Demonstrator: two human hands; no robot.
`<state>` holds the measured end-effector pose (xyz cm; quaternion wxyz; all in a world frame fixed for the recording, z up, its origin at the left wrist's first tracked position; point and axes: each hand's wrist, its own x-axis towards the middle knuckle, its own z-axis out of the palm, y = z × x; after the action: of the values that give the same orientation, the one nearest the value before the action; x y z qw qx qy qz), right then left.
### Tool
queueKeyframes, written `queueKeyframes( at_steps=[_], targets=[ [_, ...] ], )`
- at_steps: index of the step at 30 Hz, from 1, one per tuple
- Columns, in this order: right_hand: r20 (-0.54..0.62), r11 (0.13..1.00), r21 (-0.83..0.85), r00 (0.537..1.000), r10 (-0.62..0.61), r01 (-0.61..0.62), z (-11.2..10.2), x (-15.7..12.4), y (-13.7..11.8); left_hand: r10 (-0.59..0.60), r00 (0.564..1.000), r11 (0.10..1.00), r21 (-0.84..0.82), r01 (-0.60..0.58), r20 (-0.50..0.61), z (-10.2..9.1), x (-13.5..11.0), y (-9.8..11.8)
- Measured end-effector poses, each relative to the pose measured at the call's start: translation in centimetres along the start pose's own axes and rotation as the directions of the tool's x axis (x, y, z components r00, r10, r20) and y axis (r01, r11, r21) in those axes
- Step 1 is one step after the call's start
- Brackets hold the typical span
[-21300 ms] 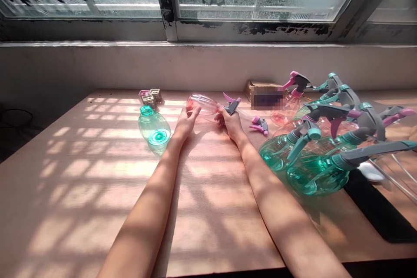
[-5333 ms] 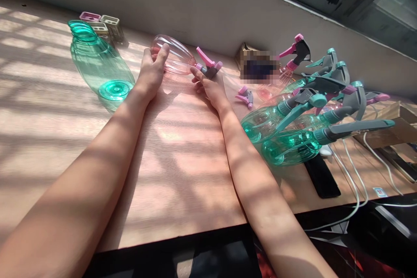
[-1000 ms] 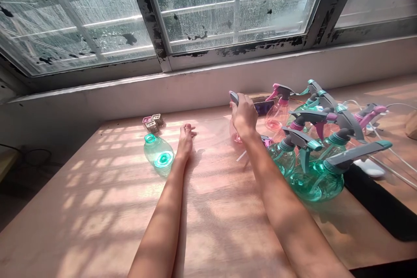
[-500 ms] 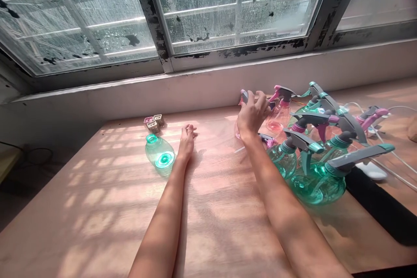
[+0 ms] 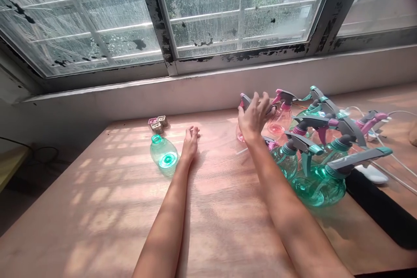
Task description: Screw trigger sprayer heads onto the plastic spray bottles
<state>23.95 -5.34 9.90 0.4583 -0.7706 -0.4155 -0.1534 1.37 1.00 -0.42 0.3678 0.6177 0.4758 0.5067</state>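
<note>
My left hand (image 5: 191, 142) rests on the table, its fingers loosely bent and a little apart, with nothing in it. Close on its left, a clear green bottle (image 5: 163, 154) without a spray head lies tilted, its open neck toward the window. My right hand (image 5: 253, 117) is around the grey-and-pink head of a pink spray bottle (image 5: 240, 134) near the back of the table. The palm and fingers hide most of that bottle. A loose pink-and-grey spray head (image 5: 270, 142) with a pale tube lies beside my right wrist.
Several green spray bottles (image 5: 321, 189) crowd the right side, with another pink spray bottle (image 5: 280, 119) behind them. Three small cube-like pieces (image 5: 157, 127) sit at the back left. A white mouse (image 5: 373, 173), cables and a black strip (image 5: 381, 213) are at the right.
The view has shifted slightly, so everything appears a little lower and mostly farther right. My right hand stays at the pink spray bottle with a slight shift of its fingers. My left hand stays put.
</note>
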Motion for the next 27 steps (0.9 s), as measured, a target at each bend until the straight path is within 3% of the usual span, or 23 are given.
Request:
queueKeyframes(
  at_steps=[3,6,8,11,14,19,23,27],
  targets=[
    [-0.012,0.998,0.017,0.998,-0.06,0.06,-0.9,-1.1,-2.3,0.038,0.999,0.997,0.069,-0.038,0.007,0.1,-0.1,-0.1],
    [0.055,0.974,0.06,0.973,-0.222,0.219,-1.6,-5.0,-4.9,0.108,0.994,0.979,0.174,-0.11,0.017,0.1,-0.5,0.0],
    [0.145,0.932,0.095,0.921,-0.361,0.35,-1.9,-8.9,-5.7,0.173,0.984,0.95,0.256,-0.176,0.036,0.1,-1.1,0.2],
    [0.271,0.868,0.139,0.825,-0.496,0.476,-2.1,-14.1,-4.6,0.283,0.957,0.88,0.379,-0.288,0.071,0.2,-2.3,0.8],
    [0.354,0.874,0.12,0.803,-0.48,0.47,-2.3,-16.4,-1.7,0.404,0.911,0.781,0.488,-0.39,0.081,0.4,-4.0,1.9],
    [0.449,0.92,0.034,0.816,-0.363,0.39,-2.6,-15.6,2.2,0.564,0.824,0.626,0.628,-0.463,0.045,-0.2,-7.3,3.9],
    [0.514,0.956,-0.028,0.824,-0.238,0.293,-2.0,-15.5,3.0,0.622,0.771,0.595,0.724,-0.349,-0.14,-2.1,-8.4,4.7],
    [0.578,0.971,-0.019,0.795,-0.184,0.238,-1.5,-16.6,2.3,0.611,0.687,0.651,0.744,-0.152,-0.394,-3.9,-8.0,4.5]
  ],
)
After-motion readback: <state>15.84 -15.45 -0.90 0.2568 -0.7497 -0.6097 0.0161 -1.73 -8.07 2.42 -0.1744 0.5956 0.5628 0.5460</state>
